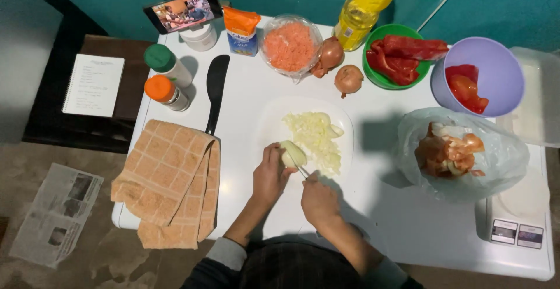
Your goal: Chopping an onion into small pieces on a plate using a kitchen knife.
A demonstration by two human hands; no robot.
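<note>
1. I am looking down at a white table (245,96); my left hand (269,175) is closing around a peeled onion piece (291,153), pinning it on the white cutting board (268,119) at the middle of the table
2. My right hand (318,200) is gripping a knife (302,171), fingers wrapped tight on the handle, and the thin blade is touching the onion piece just right of my left fingers
3. A heap of chopped onion (315,137) is lying on the board just beyond and to the right of the piece I am holding
4. At the far side, two whole brown onions (340,67) are sitting next to a covered bowl of orange grated stuff (290,45), with a bottle of yellow oil (364,9) beyond them
5. Far right, a green bowl (385,79) is holding red pepper pieces (402,55), and a lilac bowl (501,73) is holding more red pieces
6. To the right of the board a clear plastic bag (461,149) is holding peelings and scraps
7. On the left an orange checked towel (169,184) is hanging over the near left edge, a black spatula (216,90) is lying beyond it, and two capped jars (166,76) are standing to its left
8. A phone (184,10) is leaning at the far left, its screen lit
</note>
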